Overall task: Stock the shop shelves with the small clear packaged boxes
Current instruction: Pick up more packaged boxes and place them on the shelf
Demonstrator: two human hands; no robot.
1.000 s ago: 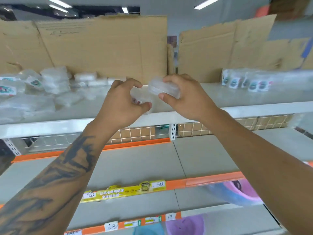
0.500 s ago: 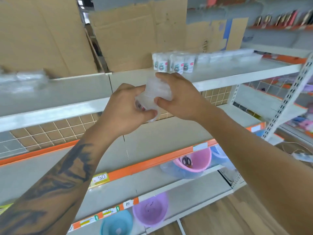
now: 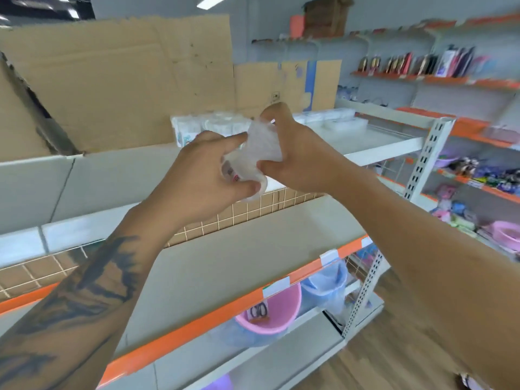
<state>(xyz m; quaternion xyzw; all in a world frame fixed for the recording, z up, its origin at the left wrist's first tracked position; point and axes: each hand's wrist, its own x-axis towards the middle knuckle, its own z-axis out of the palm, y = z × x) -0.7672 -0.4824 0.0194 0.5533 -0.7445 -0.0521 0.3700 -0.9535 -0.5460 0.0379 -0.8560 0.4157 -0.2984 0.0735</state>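
We see no writing we can read: the box (image 3: 253,161) carries a small red-and-white label at its lower left edge, too blurred to make out, and the white tags (image 3: 277,286) on the orange shelf edge are blank or smeared. The pink tub (image 3: 270,313) below shows a sticker with a dark scissor-like picture. Our left hand (image 3: 197,187) curls round the box from the left, forefinger along its top and thumb pressed beneath. Our right hand (image 3: 292,156) pinches the clear box from the right, fingers arched over its top and thumb against the near side. The box hangs tilted in the air in front of the top shelf (image 3: 380,142), where more packs (image 3: 208,128) stand against cardboard (image 3: 126,88).
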